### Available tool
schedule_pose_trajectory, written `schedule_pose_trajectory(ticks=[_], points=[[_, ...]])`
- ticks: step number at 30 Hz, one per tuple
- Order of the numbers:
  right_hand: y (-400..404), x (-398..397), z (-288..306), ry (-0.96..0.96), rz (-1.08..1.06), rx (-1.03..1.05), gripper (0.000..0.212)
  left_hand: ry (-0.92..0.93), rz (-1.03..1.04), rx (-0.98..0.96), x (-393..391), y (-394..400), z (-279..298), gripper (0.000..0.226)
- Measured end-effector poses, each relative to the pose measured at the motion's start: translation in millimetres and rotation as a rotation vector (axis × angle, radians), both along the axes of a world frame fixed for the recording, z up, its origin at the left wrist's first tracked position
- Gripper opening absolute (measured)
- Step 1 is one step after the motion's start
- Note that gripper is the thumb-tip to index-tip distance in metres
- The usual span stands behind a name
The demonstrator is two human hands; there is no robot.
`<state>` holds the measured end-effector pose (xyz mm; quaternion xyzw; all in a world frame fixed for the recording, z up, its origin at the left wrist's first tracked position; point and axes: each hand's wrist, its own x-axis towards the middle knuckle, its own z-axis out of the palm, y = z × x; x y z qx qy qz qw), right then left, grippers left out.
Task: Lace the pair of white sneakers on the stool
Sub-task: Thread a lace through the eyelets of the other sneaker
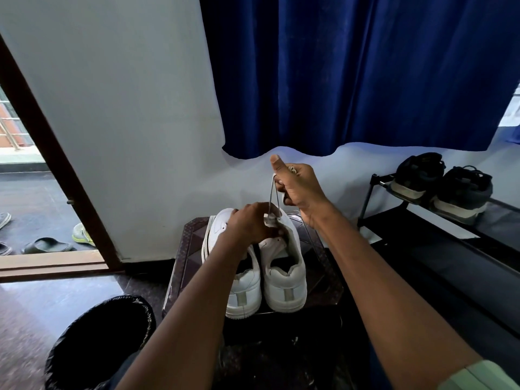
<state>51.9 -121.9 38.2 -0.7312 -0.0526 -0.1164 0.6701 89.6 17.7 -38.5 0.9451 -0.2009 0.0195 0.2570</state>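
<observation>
- Head view looks down on a dark stool with two white sneakers side by side on it, heels toward the camera.
- Right hand is up above the shoes, fingers curled tight around a white lace, thumb sticking straight up.
- That lace runs as two taut strands from the raised fist down to the eyelets of the right-side sneaker.
- Left hand sits low on the shoes, fingers bent over the tongue area and pinching the right-side sneaker where the lace comes out.
- Left-side sneaker lies partly under the left forearm, touching its partner.
- Blue curtain hangs behind, against a pale wall.
- Off to the right, a black shoe rack carries a pair of dark sandals on its top shelf.
- Lower left, a bin with a black liner stands near the stool.
- Far left, an open doorway shows loose footwear on the floor outside.
</observation>
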Motion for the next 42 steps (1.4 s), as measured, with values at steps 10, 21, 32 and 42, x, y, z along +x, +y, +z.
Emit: schedule_pose_trajectory(ticks=[10, 21, 32, 42], points=[[10, 8, -1, -0.009, 0.016, 0.006, 0.051, -0.11, 0.122, 0.079, 3, -1, -3, 0.05], [-43, 24, -10, -0.023, -0.197, -0.274, 0.06, 0.037, -0.034, -0.334, 11, 6, 24, 0.007], [-20, 25, -36, 0.17, -0.087, -0.504, 0.036, -0.127, 0.02, -0.518, 7, -5, 27, 0.014], [-29, 19, -32, 0.248, 0.086, -0.213, 0.029, -0.337, 0.581, -0.139, 8, 30, 23, 0.013]])
